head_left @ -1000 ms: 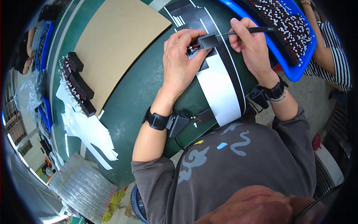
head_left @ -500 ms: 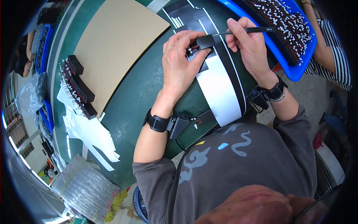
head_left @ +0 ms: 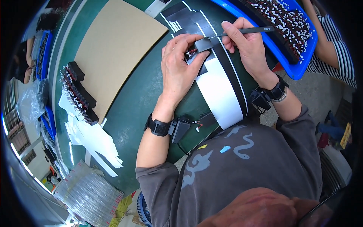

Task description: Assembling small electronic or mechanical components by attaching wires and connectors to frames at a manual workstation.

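Observation:
My left hand (head_left: pixel 174 68) is closed round a small flat black block (head_left: pixel 204 45), its thumb and fingers at opposite edges. Short red and black wires with white connectors (head_left: pixel 191 52) come out beside the fingers. Dark tweezers (head_left: pixel 258 30) are pinched in my right hand (head_left: pixel 250 53). Their thin tip meets the block's upper right edge; whether it grips anything there is too small to tell. Beneath both hands lies a white backing sheet (head_left: pixel 219 92) with black rectangular pieces (head_left: pixel 189 19) and a long black strip on it.
At the upper right stands a blue tray (head_left: pixel 296 74) of wired black blocks. A row of similar blocks (head_left: pixel 81 92) sits at left near brown cardboard (head_left: pixel 121 49) and white paper scraps (head_left: pixel 94 142). One wired block (head_left: pixel 207 118) lies by the table's near edge. Another person's arm (head_left: pixel 327 53) is beyond the tray.
The hands, block and tweezers appear slightly further left in the picture, along with the table and sheet. The block's upper face looks lighter and tilted differently. Both grips stay the same.

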Demonstrator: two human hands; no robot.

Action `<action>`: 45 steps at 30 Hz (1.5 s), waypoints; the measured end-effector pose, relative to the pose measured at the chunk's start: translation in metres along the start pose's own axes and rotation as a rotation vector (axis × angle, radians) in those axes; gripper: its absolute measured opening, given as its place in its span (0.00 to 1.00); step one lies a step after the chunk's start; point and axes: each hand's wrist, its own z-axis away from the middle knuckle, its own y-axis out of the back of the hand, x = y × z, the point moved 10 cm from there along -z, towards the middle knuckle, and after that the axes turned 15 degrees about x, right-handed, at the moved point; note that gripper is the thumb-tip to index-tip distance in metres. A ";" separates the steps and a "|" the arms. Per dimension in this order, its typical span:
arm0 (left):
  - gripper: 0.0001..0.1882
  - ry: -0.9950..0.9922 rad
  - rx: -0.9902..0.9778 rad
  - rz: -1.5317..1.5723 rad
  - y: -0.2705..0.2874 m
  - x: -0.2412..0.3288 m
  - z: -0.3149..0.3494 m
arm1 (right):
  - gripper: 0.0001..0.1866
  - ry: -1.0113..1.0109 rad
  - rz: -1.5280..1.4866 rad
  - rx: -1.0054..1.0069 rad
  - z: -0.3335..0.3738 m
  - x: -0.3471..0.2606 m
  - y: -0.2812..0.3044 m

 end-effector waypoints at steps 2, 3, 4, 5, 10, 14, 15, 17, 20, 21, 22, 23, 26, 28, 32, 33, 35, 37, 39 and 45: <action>0.18 -0.007 -0.001 0.003 -0.001 0.002 -0.002 | 0.12 0.026 -0.001 0.002 0.000 -0.004 0.000; 0.18 -0.009 0.002 0.003 -0.001 0.004 -0.002 | 0.12 0.048 -0.003 -0.001 0.000 -0.008 0.000; 0.18 -0.014 0.003 0.006 0.000 0.006 -0.003 | 0.11 0.073 -0.004 -0.002 0.001 -0.012 -0.001; 0.18 -0.030 -0.006 0.018 0.004 0.009 0.000 | 0.11 0.086 0.002 0.015 0.004 -0.014 -0.004; 0.18 0.058 0.003 0.035 -0.014 -0.003 -0.002 | 0.11 -0.082 -0.055 0.101 0.000 -0.005 0.012; 0.17 0.001 -0.004 0.071 0.002 -0.003 0.004 | 0.14 -0.077 -0.128 0.055 0.006 -0.007 -0.004; 0.17 -0.030 -0.026 0.100 0.000 0.003 0.005 | 0.14 -0.099 -0.102 0.030 0.008 -0.008 -0.010; 0.16 0.073 -0.065 -0.018 -0.006 -0.006 0.007 | 0.14 -0.071 -0.143 0.099 0.008 -0.010 0.003; 0.16 0.035 -0.063 0.053 -0.010 -0.006 0.009 | 0.14 -0.069 -0.250 0.134 0.013 -0.013 0.010; 0.16 0.032 -0.061 0.085 -0.010 -0.007 0.010 | 0.13 0.177 -0.214 0.083 0.018 -0.036 0.009; 0.16 0.022 -0.073 0.085 -0.010 -0.007 0.010 | 0.12 0.420 -0.171 0.032 0.029 -0.058 0.006; 0.17 0.055 -0.085 0.115 -0.010 -0.011 0.010 | 0.12 0.662 -0.121 -0.020 0.045 -0.075 0.002; 0.20 0.117 -0.123 0.175 -0.012 -0.014 0.010 | 0.11 0.707 -0.036 -0.124 0.052 -0.064 -0.012; 0.22 0.131 -0.100 0.144 -0.008 -0.011 0.011 | 0.12 0.726 0.009 -0.172 0.053 -0.059 -0.019; 0.25 0.140 -0.088 0.210 -0.013 0.001 0.013 | 0.12 0.678 0.051 -0.198 0.047 -0.044 -0.025; 0.26 0.144 -0.082 0.250 -0.014 0.003 0.013 | 0.11 0.736 0.046 -0.185 0.049 -0.047 -0.024; 0.26 0.152 -0.094 0.256 -0.017 0.002 0.014 | 0.11 0.849 0.037 -0.161 0.055 -0.050 -0.021; 0.27 0.165 -0.104 0.241 -0.013 0.000 0.014 | 0.11 0.869 0.039 -0.134 0.053 -0.055 -0.022; 0.27 0.125 -0.080 0.199 -0.008 -0.003 0.013 | 0.10 0.905 0.046 -0.101 0.054 -0.058 -0.023; 0.23 0.216 -0.127 0.106 -0.024 -0.022 0.005 | 0.09 0.834 0.140 0.007 0.044 -0.069 0.017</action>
